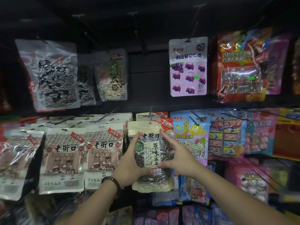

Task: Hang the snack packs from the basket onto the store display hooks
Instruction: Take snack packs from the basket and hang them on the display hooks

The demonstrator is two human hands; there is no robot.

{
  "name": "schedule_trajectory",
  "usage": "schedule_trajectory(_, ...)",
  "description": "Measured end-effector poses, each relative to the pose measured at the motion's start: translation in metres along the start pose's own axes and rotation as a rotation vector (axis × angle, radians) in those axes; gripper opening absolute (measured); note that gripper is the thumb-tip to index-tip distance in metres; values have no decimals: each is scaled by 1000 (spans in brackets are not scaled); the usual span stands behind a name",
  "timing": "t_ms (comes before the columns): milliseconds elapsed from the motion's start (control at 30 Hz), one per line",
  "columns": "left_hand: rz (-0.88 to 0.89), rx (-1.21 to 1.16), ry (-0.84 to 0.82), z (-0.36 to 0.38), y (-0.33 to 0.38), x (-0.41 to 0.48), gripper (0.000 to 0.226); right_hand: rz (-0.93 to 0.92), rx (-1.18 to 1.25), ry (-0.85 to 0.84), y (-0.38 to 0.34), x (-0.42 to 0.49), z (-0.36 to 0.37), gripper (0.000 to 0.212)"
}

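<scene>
Now held: our left grip (129, 161) and right grip (177, 158) pinch the seed pack (151, 153).
Risk: we judge its hole may miss the hook (151, 113), so it slips.

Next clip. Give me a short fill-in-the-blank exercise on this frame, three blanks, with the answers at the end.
1. The seed pack is gripped by ____ of the person's hands, the left hand and the right hand.
2. The bead bracelet sits on the ____ wrist.
3. The grape candy pack hangs in the row ____ the seed pack.

Answers: both; left; above
</scene>
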State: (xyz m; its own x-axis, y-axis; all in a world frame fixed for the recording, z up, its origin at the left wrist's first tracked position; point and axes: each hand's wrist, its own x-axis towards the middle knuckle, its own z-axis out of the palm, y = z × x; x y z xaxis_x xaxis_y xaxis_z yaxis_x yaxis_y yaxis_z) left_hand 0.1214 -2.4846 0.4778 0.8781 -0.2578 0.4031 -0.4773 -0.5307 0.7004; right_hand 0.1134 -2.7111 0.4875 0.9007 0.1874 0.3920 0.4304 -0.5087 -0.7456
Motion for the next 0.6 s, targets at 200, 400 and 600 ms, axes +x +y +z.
schedule_trajectory(200, -126, 0, 12, 12, -20, 43, 155, 52, -16, 33, 9, 30, 10, 126)
schedule_trajectory(400, -166, -22, 47, 35, -36, 77, 158, 161, -149, 7, 14, 54, 16, 133)
schedule_trajectory(600, -195, -113, 28, 42, -36, 84, 160, 197, -248, -66, 19, 57, 16, 126)
